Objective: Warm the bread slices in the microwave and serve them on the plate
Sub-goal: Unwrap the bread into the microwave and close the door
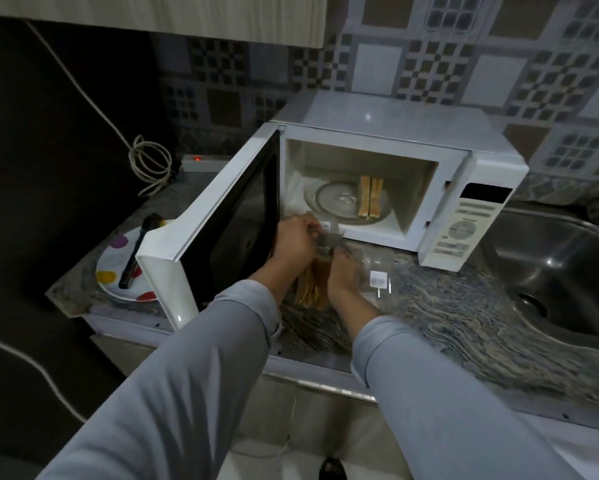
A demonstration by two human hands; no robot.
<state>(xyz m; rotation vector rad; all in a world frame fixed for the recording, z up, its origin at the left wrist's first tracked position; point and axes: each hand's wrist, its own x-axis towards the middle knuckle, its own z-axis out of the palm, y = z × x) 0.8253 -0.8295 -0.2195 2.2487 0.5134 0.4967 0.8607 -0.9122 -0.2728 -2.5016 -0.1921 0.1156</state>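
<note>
Head view: my left hand and right hand both pinch clear plastic bread bag over grey marbled counter, near open white microwave. Two toasted bread slices lie on glass turntable inside. White dotted plate far left holds black spoon.

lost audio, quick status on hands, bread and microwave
Left hand and right hand gripping bread bag. Two bread slices inside microwave. Door open.
</note>
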